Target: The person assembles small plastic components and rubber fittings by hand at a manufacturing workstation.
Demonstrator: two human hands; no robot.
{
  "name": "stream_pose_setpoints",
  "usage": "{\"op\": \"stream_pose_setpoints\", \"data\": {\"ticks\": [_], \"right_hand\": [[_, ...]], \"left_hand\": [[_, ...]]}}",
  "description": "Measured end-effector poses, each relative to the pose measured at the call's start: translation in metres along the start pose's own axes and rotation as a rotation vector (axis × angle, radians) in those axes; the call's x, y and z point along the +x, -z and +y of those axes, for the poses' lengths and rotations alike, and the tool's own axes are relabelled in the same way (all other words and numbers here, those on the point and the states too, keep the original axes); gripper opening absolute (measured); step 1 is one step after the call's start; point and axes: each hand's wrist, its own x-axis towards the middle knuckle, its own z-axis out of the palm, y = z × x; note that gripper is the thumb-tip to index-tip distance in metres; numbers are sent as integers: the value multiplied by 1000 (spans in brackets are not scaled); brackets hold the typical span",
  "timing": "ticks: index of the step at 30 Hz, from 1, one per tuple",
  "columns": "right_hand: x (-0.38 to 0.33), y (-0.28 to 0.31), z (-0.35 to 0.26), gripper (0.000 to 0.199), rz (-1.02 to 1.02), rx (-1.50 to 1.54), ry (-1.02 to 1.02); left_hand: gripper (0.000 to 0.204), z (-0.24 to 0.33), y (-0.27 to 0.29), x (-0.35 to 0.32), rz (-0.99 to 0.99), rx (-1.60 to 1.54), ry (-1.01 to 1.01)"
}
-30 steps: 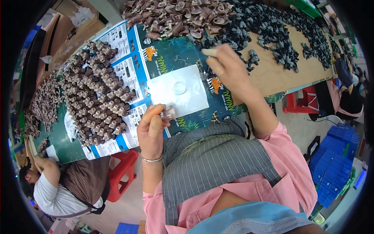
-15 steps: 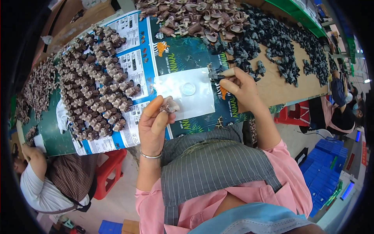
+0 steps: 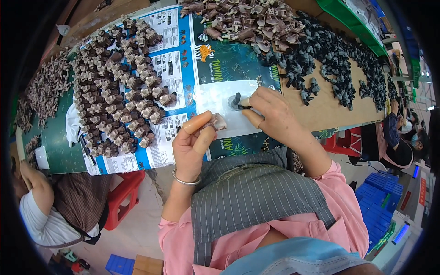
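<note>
My left hand (image 3: 192, 149), with covered fingertips, pinches a hollow brownish-pink plastic piece (image 3: 220, 122) over the lower left part of a white sheet (image 3: 208, 95). My right hand (image 3: 277, 117) pinches a small dark grey and black plastic piece (image 3: 236, 99) between thumb and forefinger. That dark piece is over the round clear spot (image 3: 231, 104) on the sheet, which it partly hides. Whether it touches the spot, I cannot tell. A gap separates the two pieces.
Rows of brown and beige figures (image 3: 121, 91) stand on printed sheets to the left. Hollow brownish pieces (image 3: 247, 20) are heaped at the back. Dark grey pieces (image 3: 339, 68) spread over brown board at right. A co-worker (image 3: 59, 201) sits at lower left beside a red stool (image 3: 123, 201).
My right hand has moved left with the dark piece, from beyond the sheet's right edge to over the round spot. The left hand keeps its hold; the view has shifted slightly.
</note>
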Motion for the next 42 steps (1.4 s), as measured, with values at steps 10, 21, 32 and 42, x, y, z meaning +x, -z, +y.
{"op": "stream_pose_setpoints", "data": {"ticks": [10, 21, 32, 42], "right_hand": [[-3, 0, 7, 17, -10, 41, -69], [-15, 8, 1, 17, -17, 615, -214], [-19, -20, -18, 19, 162, 83, 173], [-3, -65, -40, 18, 187, 375, 303]], "left_hand": [[34, 0, -8, 11, 22, 198, -125], [31, 4, -27, 19, -27, 95, 28], [36, 15, -22, 15, 88, 277, -57], [23, 17, 24, 0, -227, 1179, -549]]}}
